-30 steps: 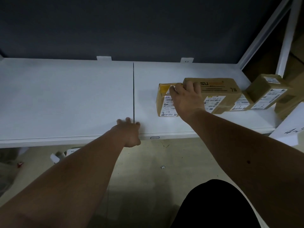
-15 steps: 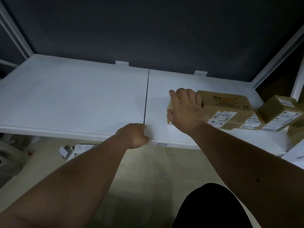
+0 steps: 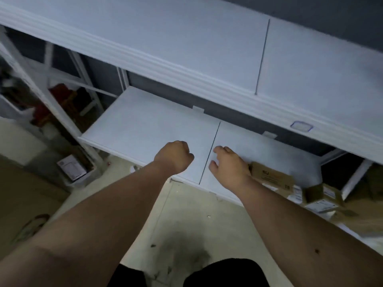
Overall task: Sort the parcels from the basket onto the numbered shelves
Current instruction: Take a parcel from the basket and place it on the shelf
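Two white metal shelves are seen: an upper white shelf board and a lower white shelf board, each split by a dark seam. A white box is seen on the floor at the left. The left hand is curled into a fist, nothing held, above the lower board's front edge. The right hand is loosely spread, empty, just right of the seam. A brown cardboard parcel lies beside its wrist; a smaller brown labelled parcel lies further right. More may be hidden behind the forearm.
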